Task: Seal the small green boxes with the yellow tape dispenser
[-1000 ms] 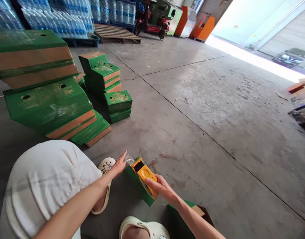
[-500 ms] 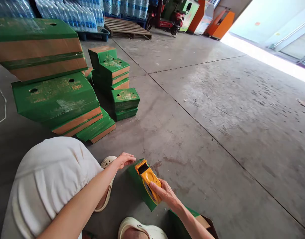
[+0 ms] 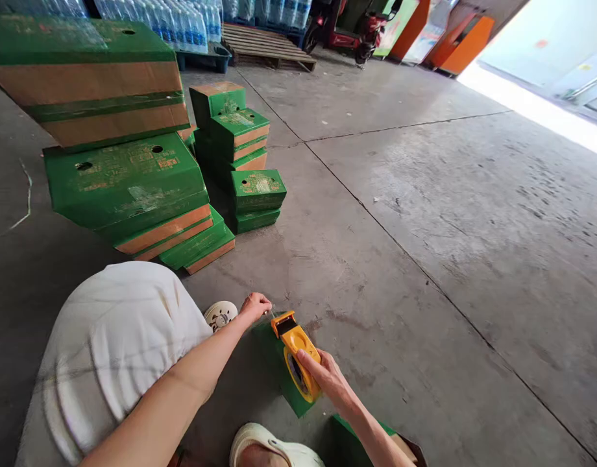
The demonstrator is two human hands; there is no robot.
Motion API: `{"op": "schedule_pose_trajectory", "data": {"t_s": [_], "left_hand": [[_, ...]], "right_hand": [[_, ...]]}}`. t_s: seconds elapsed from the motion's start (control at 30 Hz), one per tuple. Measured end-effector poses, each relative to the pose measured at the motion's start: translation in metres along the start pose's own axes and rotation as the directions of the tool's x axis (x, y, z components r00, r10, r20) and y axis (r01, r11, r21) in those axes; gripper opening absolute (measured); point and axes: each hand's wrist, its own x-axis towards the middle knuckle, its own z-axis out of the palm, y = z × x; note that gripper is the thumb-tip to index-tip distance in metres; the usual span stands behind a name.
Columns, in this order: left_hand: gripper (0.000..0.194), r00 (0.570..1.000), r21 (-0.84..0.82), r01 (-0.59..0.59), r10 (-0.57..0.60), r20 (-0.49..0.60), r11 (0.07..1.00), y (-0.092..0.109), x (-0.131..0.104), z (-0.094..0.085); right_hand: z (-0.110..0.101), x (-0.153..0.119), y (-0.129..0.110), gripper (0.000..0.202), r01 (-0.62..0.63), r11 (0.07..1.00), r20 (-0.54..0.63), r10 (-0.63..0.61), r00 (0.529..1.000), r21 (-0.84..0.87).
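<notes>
Low ctr of frame: R hand (image 3: pixel 330 379) grips yellow tape dispenser (image 3: pixel 301 347), thumb on top, over a green box (image 3: pixel 296 403) on the concrete flr (image 3: pixel 400 311). L hand (image 3: pixel 255 307) just off dispenser's front end, fingertips bunched; too small to tell what's btwn them. Btm edge: pale clog (image 3: pixel 301 454), plus another green box (image 3: pixel 346 438) partly behind R forearm. Lower L: white-clad knee (image 3: pixel 133 318). Upper L: big green/brown ctn stack (image 3: pixel 128 178), smaller stack (image 3: pixel 244 130) to its R. Top: btld water (image 3: pixel 182 26), wood pallet (image 3: pixel 267 44), red scooter (image 3: pixel 344 39); orange cabinet (image 3: pixel 464 47) upper R.
</notes>
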Motion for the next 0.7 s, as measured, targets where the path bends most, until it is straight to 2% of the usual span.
{"op": "schedule_pose_trajectory", "data": {"t_s": [0.23,0.6,0.7], "left_hand": [[0.004,1.000,0.029,0.025,-0.025,-0.011,0.999,-0.019,0.003,0.001],[0.001,0.996,0.053,0.091,-0.089,-0.025,0.994,-0.029,0.006,0.021],[0.006,0.994,0.039,0.111,-0.111,-0.021,0.993,-0.035,0.002,0.029]], "right_hand": [[0.007,0.008,-0.007,0.071,-0.036,0.999,0.000,0.036,0.999,-0.041],[0.011,0.011,-0.019,0.074,-0.076,0.996,-0.040,0.074,0.996,-0.054],[0.011,0.010,-0.019,0.074,-0.084,0.996,-0.028,0.083,0.996,-0.034]]}}
